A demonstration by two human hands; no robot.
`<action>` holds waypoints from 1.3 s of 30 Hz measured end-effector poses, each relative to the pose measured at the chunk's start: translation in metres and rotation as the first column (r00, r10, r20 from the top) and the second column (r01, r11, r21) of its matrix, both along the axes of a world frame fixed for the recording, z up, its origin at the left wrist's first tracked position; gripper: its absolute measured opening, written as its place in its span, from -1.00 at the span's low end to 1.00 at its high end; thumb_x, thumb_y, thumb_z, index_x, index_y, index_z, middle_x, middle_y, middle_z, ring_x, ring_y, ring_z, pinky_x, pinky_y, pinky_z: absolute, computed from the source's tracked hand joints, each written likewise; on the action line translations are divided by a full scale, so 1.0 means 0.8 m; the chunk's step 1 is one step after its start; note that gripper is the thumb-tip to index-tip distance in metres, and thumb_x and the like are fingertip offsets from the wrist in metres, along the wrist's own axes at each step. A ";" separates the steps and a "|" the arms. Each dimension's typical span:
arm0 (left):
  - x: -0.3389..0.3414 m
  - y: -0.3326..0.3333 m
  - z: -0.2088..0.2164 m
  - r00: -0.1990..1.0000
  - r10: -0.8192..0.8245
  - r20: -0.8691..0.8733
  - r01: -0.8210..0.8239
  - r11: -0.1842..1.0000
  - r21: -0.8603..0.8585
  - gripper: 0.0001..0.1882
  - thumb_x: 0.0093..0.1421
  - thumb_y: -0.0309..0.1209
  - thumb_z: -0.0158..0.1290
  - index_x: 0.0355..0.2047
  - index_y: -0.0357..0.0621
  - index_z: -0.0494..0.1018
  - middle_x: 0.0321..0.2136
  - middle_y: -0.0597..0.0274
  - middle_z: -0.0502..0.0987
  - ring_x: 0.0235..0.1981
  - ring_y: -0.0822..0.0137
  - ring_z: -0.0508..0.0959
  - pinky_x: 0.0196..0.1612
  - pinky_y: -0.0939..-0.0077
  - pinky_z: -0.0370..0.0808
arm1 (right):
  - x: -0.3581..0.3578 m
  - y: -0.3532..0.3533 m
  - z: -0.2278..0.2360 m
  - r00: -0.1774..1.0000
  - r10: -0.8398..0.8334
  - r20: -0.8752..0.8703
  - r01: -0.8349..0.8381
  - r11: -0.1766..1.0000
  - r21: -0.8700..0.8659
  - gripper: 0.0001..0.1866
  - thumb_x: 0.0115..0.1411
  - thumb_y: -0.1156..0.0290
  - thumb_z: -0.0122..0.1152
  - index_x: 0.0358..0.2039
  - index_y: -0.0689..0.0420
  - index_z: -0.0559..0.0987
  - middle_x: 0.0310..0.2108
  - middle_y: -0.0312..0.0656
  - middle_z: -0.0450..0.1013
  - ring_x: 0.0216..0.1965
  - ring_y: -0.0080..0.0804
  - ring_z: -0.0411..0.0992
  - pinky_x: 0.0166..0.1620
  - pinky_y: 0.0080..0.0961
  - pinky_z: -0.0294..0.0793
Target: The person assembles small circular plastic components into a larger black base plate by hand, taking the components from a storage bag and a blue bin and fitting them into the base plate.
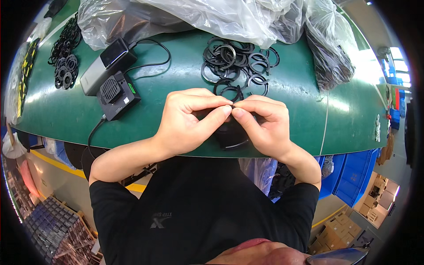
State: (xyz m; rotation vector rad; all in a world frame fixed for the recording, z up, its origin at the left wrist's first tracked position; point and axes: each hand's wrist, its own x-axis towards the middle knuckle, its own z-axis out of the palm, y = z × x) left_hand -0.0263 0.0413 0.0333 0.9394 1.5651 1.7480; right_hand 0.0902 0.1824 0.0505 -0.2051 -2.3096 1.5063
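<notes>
My left hand [187,117] and my right hand [265,121] meet over the near part of the green table, thumb and forefinger of each pinched together. A small dark piece shows between the touching fingertips; the fingers hide most of it and its kind cannot be told. Just beyond the fingertips lies a loose heap of black open rings [218,66], some with a shiny grey edge. Under and between my hands, near the table's front edge, is a black curved part [232,137], partly covered by the fingers.
The green table [150,106] carries a grey box-shaped device [104,66] and a black vented unit [117,92] with cables at left. More black rings [66,70] lie beyond them. Clear plastic bags [185,17] line the back; a filled bag [331,57] stands right. Blue bins [353,176] sit below.
</notes>
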 end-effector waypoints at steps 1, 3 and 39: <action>-0.001 0.000 -0.001 0.999 -0.021 0.040 0.022 0.999 -0.024 -0.89 0.05 -0.58 0.10 -0.40 -0.36 0.55 -0.51 0.16 0.55 -0.52 0.50 0.51 -0.48 0.68 0.41 | 0.000 0.001 0.000 1.000 0.002 0.007 -0.002 1.000 -0.011 -0.95 0.04 0.57 0.22 -0.47 0.29 0.58 -0.53 -0.13 0.51 -0.51 -0.42 0.49 -0.41 -0.60 0.44; -0.004 0.000 -0.002 0.996 -0.041 0.079 0.045 0.998 -0.045 -0.89 0.06 -0.57 0.11 -0.38 -0.36 0.55 -0.47 0.16 0.55 -0.49 0.49 0.52 -0.46 0.68 0.43 | 0.000 0.005 -0.001 0.999 0.020 0.026 -0.019 0.999 -0.034 -0.94 0.05 0.57 0.21 -0.45 0.29 0.58 -0.53 -0.14 0.51 -0.50 -0.44 0.48 -0.41 -0.61 0.43; 0.006 0.000 -0.002 0.845 -0.042 -0.533 0.070 0.997 0.031 -0.65 -0.06 -0.57 0.19 -0.20 -0.37 0.48 -0.53 0.00 0.55 -0.62 0.21 0.55 -0.56 0.52 0.45 | 0.006 0.010 0.014 0.978 -0.059 -0.201 0.152 0.862 0.484 -0.72 -0.21 0.59 0.30 -0.38 0.27 0.57 -0.59 -0.17 0.45 -0.63 -0.35 0.42 -0.58 -0.55 0.40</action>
